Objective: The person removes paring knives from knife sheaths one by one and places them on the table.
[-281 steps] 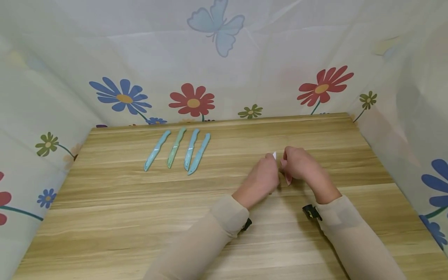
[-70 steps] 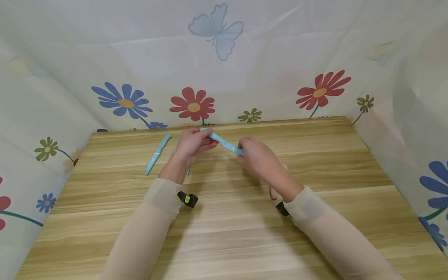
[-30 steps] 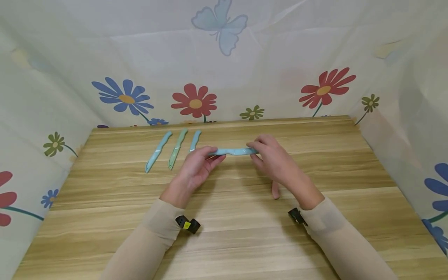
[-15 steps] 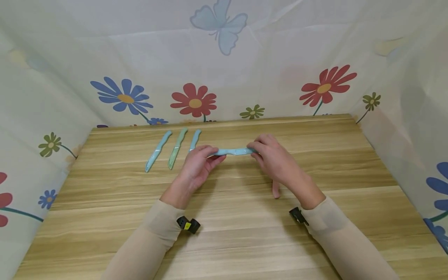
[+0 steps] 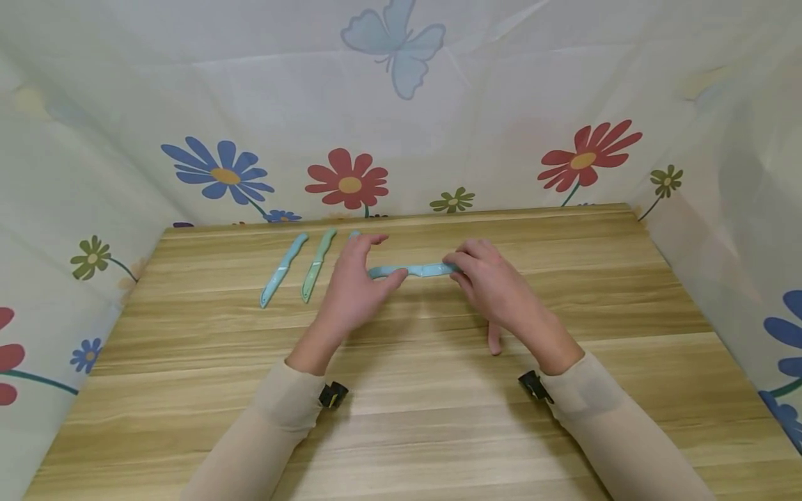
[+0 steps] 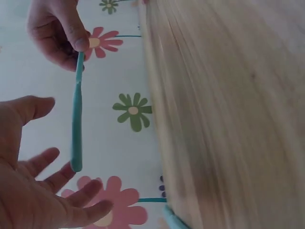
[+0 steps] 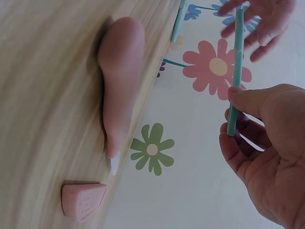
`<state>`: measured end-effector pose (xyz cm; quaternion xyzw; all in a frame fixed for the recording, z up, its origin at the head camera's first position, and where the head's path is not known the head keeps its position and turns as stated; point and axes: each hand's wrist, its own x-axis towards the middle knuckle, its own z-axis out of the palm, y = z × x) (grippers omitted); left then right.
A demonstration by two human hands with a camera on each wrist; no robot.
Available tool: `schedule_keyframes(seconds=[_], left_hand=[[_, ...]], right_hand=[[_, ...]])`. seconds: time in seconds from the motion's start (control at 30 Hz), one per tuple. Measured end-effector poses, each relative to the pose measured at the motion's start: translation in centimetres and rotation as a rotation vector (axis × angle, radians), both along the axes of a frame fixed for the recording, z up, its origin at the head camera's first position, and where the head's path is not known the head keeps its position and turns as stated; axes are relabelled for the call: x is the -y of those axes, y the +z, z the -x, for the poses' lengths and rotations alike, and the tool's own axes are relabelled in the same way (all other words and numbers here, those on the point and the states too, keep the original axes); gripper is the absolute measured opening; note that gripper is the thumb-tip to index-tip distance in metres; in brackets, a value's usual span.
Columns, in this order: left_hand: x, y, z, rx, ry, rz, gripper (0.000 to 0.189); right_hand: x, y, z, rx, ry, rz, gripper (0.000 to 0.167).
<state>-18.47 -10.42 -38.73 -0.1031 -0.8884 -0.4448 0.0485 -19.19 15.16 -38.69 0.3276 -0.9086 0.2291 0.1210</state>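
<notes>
A light blue sheathed knife (image 5: 432,270) is held level above the table. My right hand (image 5: 491,278) pinches its sheath end between thumb and fingers. Around the handle end, my left hand (image 5: 354,292) is spread wide; in the left wrist view the knife handle (image 6: 77,129) stands apart from its fingers. Below the right hand lies a pink-handled tool (image 7: 123,81) with a short white tip. Beside that tip sits a pink wedge-shaped piece (image 7: 83,201) with small holes.
At the back left of the wooden table (image 5: 188,334) lie a blue knife (image 5: 284,270) and a green knife (image 5: 318,264), both sheathed. Another blue knife (image 5: 354,234) is mostly hidden behind the left hand. A flowered cloth (image 5: 489,139) stands around the table's back and sides.
The hands left the pink tool at the right, and one blue knife was lifted from the row. Both hands held it; just now the left fingers have let go and spread.
</notes>
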Motion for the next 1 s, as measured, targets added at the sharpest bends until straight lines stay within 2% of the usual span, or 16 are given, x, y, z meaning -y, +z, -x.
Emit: schedule_keyframes(seconds=[0.07,0.17,0.23,0.3,0.47,0.67,1.0], left_hand=[[-0.2,0.2,-0.1,-0.106,-0.025,0.18,0.066],[-0.5,0.2,-0.3,-0.232,-0.073,0.398,0.062],[-0.7,0.1,-0.4,-0.291,-0.094,0.51,0.057],[-0.9,-0.1,-0.6,-0.342,-0.108,0.581,0.051],[-1.3,-0.4,-0.8,-0.447,-0.102,0.652,0.035],[-1.6,-0.6,-0.9,-0.49,-0.095,0.728,0.025],[-1.9,-0.9,-0.9,-0.511,-0.099,0.675,0.023]], right_hand=[[0.0,0.0,0.0,-0.003,0.003,-0.001,0.022],[0.0,0.0,-0.1,-0.009,0.003,-0.009,0.022],[0.0,0.1,-0.1,-0.013,0.007,-0.016,0.023],[0.0,0.1,-0.2,-0.017,0.011,-0.022,0.023],[0.1,0.1,-0.4,-0.021,0.016,-0.03,0.023],[0.2,0.2,-0.5,-0.02,0.012,-0.029,0.022],[0.2,-0.2,-0.5,-0.027,0.016,-0.022,0.02]])
